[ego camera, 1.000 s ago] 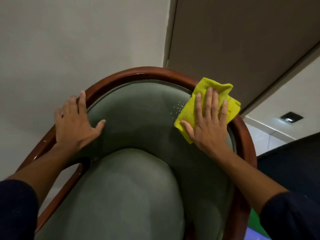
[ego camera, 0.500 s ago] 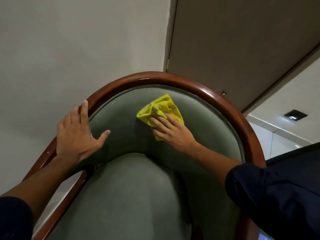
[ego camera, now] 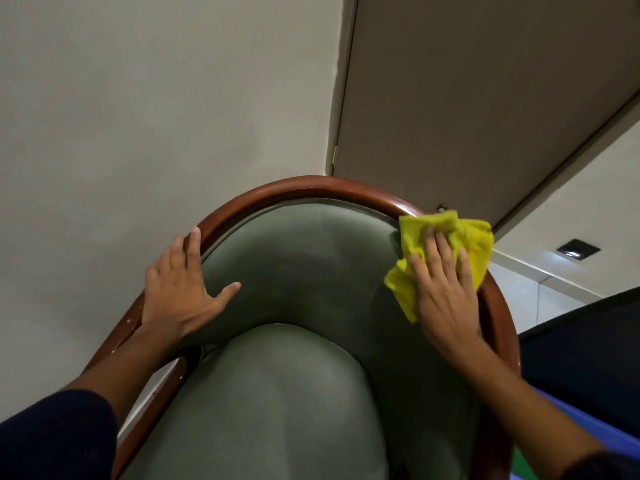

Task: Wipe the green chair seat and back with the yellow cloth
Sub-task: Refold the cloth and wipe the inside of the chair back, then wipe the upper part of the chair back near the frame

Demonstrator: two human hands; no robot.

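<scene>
The green chair has a curved padded back (ego camera: 304, 265) inside a glossy brown wooden rim (ego camera: 311, 190), and a rounded green seat (ego camera: 277, 403) below it. My right hand (ego camera: 443, 292) lies flat on the crumpled yellow cloth (ego camera: 464, 237), pressing it against the upper right of the back, where the cloth overlaps the wooden rim. My left hand (ego camera: 180, 289) rests on the left side of the rim, fingers spread, thumb on the green padding. It holds nothing.
A pale wall (ego camera: 156, 116) stands right behind the chair, with a beige door (ego camera: 485, 98) to its right. A dark surface (ego camera: 581, 344) lies at the right edge, with a blue strip (ego camera: 588, 417) below it. A small floor light (ego camera: 577, 250) glows beyond.
My right hand swept the cloth from the middle of the chair back out to its upper right edge. The left hand stayed on the left rim.
</scene>
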